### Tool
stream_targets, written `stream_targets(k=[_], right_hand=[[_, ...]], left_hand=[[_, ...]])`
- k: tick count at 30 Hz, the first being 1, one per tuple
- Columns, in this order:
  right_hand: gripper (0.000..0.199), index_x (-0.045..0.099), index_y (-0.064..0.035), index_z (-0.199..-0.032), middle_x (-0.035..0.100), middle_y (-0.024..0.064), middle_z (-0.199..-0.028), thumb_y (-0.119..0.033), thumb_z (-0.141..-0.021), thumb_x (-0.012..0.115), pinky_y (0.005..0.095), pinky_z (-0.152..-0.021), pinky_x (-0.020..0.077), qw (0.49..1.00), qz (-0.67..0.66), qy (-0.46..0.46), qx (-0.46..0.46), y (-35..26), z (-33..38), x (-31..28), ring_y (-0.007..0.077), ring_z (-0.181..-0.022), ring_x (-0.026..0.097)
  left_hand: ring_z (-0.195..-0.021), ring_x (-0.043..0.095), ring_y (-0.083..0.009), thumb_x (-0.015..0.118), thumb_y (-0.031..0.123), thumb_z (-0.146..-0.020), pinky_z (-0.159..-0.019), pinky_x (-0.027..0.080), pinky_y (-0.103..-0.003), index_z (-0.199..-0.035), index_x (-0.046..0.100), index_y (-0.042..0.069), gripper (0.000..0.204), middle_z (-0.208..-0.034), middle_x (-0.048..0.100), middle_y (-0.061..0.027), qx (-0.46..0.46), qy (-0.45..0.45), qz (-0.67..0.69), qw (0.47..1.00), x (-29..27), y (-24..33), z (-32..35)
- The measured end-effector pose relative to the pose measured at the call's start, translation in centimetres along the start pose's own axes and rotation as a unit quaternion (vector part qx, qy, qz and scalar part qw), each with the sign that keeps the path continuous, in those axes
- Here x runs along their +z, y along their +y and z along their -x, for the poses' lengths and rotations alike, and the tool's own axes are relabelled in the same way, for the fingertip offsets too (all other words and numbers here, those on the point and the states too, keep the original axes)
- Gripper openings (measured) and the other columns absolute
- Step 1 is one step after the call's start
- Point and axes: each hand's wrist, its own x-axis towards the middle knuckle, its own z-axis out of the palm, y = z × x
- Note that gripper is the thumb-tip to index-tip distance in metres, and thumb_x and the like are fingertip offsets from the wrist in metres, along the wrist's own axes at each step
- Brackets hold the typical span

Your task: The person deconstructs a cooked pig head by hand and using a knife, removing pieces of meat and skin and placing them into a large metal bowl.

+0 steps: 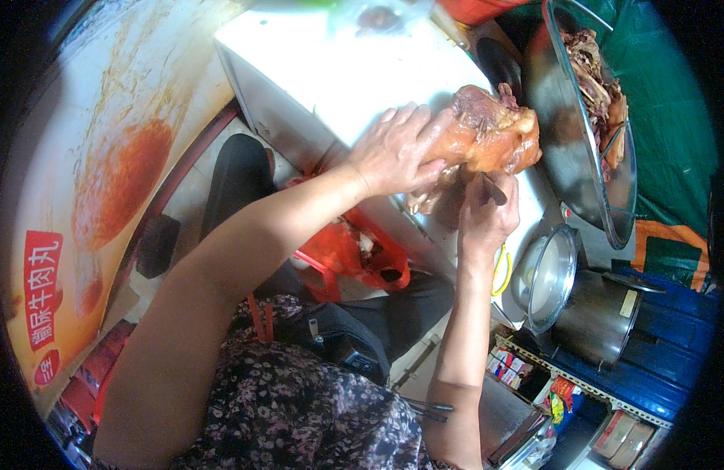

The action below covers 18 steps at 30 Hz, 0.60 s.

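A: Cooked meat joint (pixel 491 129), where's it sitting?

B: Near to far: floral-print lap, then a red plastic bag (pixel 354 254) hanging below the white counter (pixel 362 70). Meat's on the counter's right edge, w/ a steel bowl (pixel 546 274) beside it and a big metal basin (pixel 581 149) of more meat further right.

A: Looks like?

B: Glossy, orange-brown skin, bone end showing.

A: Hands?

B: Left hand (pixel 397 149) wrapped over its left side, fingers curled on it. Right hand (pixel 487 211) just below, fist closed on a knife handle (pixel 494 190) touching the meat's underside.
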Motion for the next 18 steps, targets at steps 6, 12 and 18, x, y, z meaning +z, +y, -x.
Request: stream_targets(k=[6,12,18], right_hand=[[0.018,0.063,-0.0015,-0.103,0.065,0.0191,-0.093,0.001,-0.087,0.071,0.0461,-0.073,0.0543,1.000,-0.019,-0.017,-0.014,-0.3,0.4,1.4,0.0405,-0.082,0.065],[0.020,0.063,-0.0019,-0.102,0.063,0.0174,-0.091,0.001,-0.085,0.073,0.0450,-0.074,0.0539,1.000,-0.010,0.004,0.004,0.0,0.0,0.2,0.0389,-0.082,0.065],[0.020,0.063,-0.0019,-0.101,0.064,0.0180,-0.092,0.000,-0.085,0.074,0.0440,-0.074,0.0536,0.999,-0.035,0.003,-0.017,0.0,0.1,1.2,0.0382,-0.082,0.064]], left_hand=[[-0.122,0.053,-0.0440,0.068,0.041,-0.088,-0.104,0.043,-0.051,-0.153,0.040,0.003,0.080,-0.132,0.055,-0.0254,0.005,0.006,0.001,1.000,0.3,0.0,0.0],[-0.121,0.054,-0.0440,0.068,0.040,-0.087,-0.103,0.044,-0.051,-0.153,0.040,0.002,0.081,-0.131,0.055,-0.0250,0.005,0.002,-0.004,1.000,0.1,-0.1,0.0],[-0.121,0.054,-0.0439,0.068,0.040,-0.087,-0.102,0.045,-0.051,-0.152,0.041,0.003,0.080,-0.131,0.055,-0.0250,0.018,0.028,-0.013,0.999,0.5,-0.1,0.0]])
